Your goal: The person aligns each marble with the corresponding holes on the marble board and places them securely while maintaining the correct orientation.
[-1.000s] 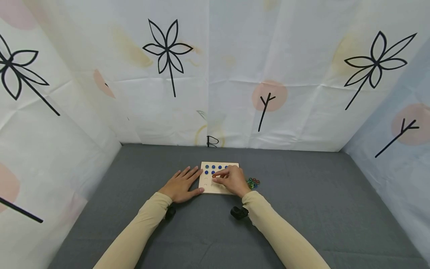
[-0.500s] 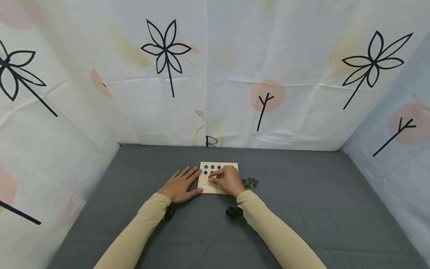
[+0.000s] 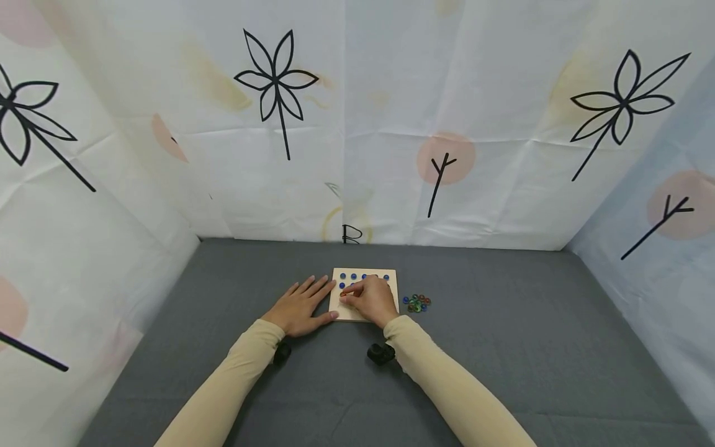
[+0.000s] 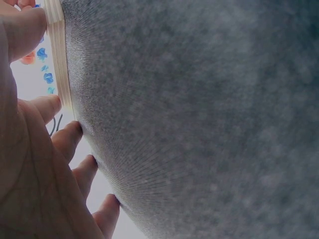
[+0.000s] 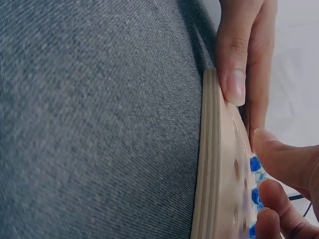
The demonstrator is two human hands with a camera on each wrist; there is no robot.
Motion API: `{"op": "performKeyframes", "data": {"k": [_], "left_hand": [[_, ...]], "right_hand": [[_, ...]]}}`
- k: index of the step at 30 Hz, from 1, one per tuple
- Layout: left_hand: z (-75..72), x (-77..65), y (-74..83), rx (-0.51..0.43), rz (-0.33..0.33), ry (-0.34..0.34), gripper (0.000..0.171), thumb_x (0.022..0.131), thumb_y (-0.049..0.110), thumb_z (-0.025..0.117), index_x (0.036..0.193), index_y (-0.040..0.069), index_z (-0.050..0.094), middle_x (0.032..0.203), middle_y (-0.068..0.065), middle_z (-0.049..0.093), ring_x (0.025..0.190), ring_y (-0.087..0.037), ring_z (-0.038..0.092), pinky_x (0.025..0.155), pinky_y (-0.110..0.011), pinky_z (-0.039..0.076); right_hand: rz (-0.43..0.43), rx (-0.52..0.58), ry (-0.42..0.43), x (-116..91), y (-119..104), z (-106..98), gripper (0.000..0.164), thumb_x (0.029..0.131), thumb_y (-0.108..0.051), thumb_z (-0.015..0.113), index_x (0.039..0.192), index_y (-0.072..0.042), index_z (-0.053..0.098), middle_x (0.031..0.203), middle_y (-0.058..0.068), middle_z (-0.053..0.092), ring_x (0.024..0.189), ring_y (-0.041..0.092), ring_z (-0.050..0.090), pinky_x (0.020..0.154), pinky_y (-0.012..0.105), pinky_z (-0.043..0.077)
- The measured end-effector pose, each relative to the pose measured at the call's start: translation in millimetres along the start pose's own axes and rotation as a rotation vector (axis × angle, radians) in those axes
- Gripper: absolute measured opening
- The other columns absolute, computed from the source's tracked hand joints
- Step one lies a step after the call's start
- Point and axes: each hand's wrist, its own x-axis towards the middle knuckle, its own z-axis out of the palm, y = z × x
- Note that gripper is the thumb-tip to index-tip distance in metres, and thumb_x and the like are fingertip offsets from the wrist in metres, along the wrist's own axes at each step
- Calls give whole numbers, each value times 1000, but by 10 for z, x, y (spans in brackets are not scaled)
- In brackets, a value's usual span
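Note:
A pale wooden board (image 3: 353, 316) with rows of shallow round holes lies on the grey cloth. Blue marbles, such as one (image 3: 342, 276) at the far left corner, sit in its two far rows. My right hand (image 3: 371, 300) pinches an orange-red marble (image 3: 343, 294) between thumb and fingertips, over the left end of the third row. Whether the marble touches the board cannot be told. My left hand (image 3: 301, 308) is spread on the cloth, its thumb and index fingertip at the board's left edge. In the right wrist view, the left thumb (image 5: 235, 84) rests at the board's corner.
A small cluster of loose marbles (image 3: 416, 303), green, blue and reddish, lies on the cloth just right of the board. Grey cloth (image 3: 530, 329) covers the table. Patterned white sheets (image 3: 385, 192) hang behind and at both sides.
My right hand has moved left across the board with the orange-red marble, uncovering the board's right side and the loose marbles. The left hand has stayed in place.

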Motion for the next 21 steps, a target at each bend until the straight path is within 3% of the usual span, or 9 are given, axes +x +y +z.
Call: {"op": "performKeyframes", "data": {"k": [21], "left_hand": [[15,-6,-11,-8,0,14,79,101,67,40,164,23,22,168,-4,22,155,-31,15,123,-56,12]], "right_hand": [[56,-40,-3,23,-46,68,12,88,-22,83,98,-16,84,77,-2,72,70,13,63,61,31,51]]}}
